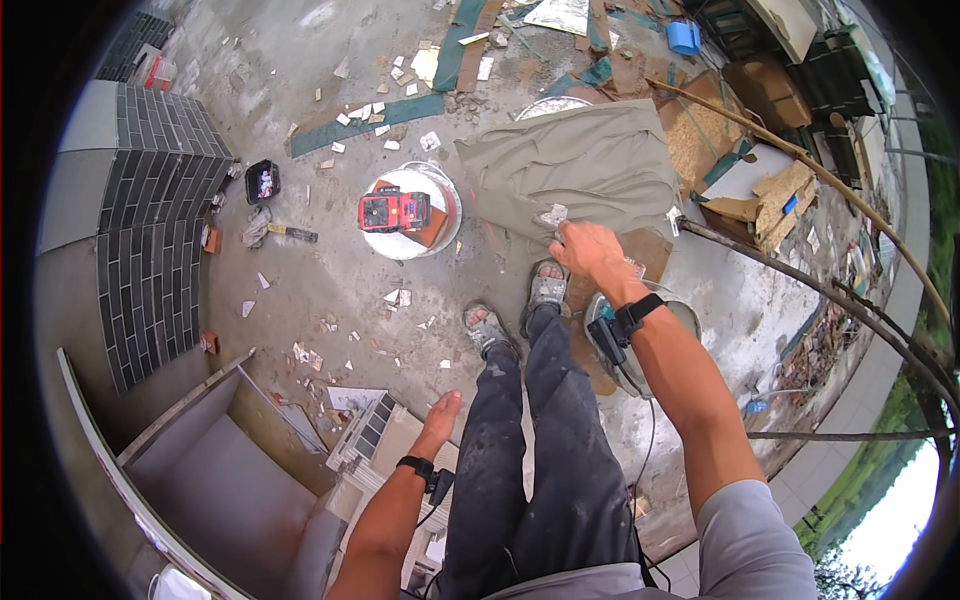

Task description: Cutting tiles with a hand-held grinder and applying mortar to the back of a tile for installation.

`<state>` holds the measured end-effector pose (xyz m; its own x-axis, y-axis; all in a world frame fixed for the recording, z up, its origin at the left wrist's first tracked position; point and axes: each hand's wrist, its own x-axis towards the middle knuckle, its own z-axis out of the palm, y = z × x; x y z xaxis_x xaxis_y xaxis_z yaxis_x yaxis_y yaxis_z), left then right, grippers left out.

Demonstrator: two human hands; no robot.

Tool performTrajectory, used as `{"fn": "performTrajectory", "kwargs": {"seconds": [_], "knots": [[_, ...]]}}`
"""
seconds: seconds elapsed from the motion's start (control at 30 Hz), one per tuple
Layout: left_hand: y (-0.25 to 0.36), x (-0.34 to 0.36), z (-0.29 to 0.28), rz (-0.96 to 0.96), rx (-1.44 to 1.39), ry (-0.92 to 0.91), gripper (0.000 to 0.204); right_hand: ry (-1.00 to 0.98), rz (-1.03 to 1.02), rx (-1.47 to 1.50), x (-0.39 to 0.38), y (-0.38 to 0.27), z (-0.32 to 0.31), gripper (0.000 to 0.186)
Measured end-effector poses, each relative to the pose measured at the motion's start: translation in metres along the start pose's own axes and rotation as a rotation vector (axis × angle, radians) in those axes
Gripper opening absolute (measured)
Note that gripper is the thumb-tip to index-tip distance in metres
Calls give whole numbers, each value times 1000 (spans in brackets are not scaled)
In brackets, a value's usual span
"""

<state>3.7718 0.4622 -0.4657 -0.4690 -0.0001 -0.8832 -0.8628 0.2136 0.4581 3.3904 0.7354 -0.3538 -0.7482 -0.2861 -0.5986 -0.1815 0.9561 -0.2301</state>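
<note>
My right hand point(588, 248) is stretched forward over a grey-green cloth sheet point(570, 165), its fingers pinched on a small whitish piece point(553, 214) whose kind I cannot make out. Hanging low beside my leg, my left hand point(438, 418) has its fingers stretched out, with nothing seen in it. Ahead, a red boxy device point(395, 211) rests on a brown tile point(437, 228) atop a white bucket point(385, 245). Below my right wrist, a teal and black corded power tool point(608, 338) lies on another bucket point(683, 312), partly hidden by my forearm.
Stacked grey-black narrow tiles point(150, 270) cover a low wall at left. A black tub point(263, 181) with small pieces stands near a grey rag point(257, 228). Broken tile bits point(398, 298) litter the concrete floor. A long pole point(800, 155) slants past boards and debris at right.
</note>
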Motion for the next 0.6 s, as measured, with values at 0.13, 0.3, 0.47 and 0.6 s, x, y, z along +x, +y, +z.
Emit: {"fn": "performTrajectory", "kwargs": {"seconds": [0.13, 0.3, 0.47, 0.6], "knots": [[-6, -2, 12, -32, -125, -5, 66, -144, -110, -94, 2, -22, 31, 40], [-2, -9, 31, -36, -223, -73, 74, -328, -129, -7, -35, -18, 71, 42], [-4, -13, 26, -56, -171, -36, 66, -193, -61, 69, -26, -1, 30, 42], [-37, -16, 7, -63, -180, 40, 63, 41, -117, -97, 20, -31, -41, 38]]}}
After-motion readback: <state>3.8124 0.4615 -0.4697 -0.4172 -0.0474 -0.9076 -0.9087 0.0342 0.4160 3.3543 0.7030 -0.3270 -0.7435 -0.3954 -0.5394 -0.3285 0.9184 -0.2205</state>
